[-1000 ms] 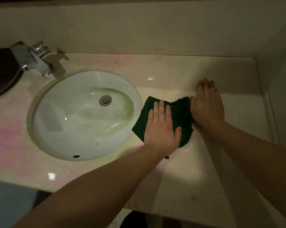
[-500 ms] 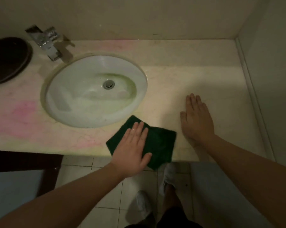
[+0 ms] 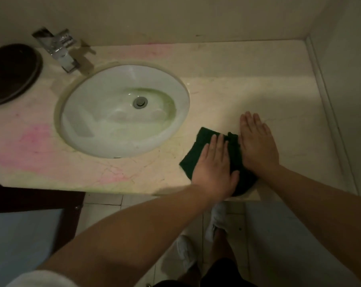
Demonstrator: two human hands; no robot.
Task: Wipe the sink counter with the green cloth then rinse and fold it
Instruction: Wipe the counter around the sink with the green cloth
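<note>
Left hand (image 3: pixel 213 166): flat, slid my dark green fabric cloth (image 3: pixel 194 154) rightward.
Right hand (image 3: pixel 257 146): flat, empty; cloth now touches it.
Wipe: unfinished, I judge.

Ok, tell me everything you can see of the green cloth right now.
The green cloth is dark green soft fabric, rumpled rather than folded, lying flat on the counter right of the sink, near the front edge. The left hand presses its middle with straight fingers; the right hand lies flat over its right edge. The hands hide much of it.
</note>
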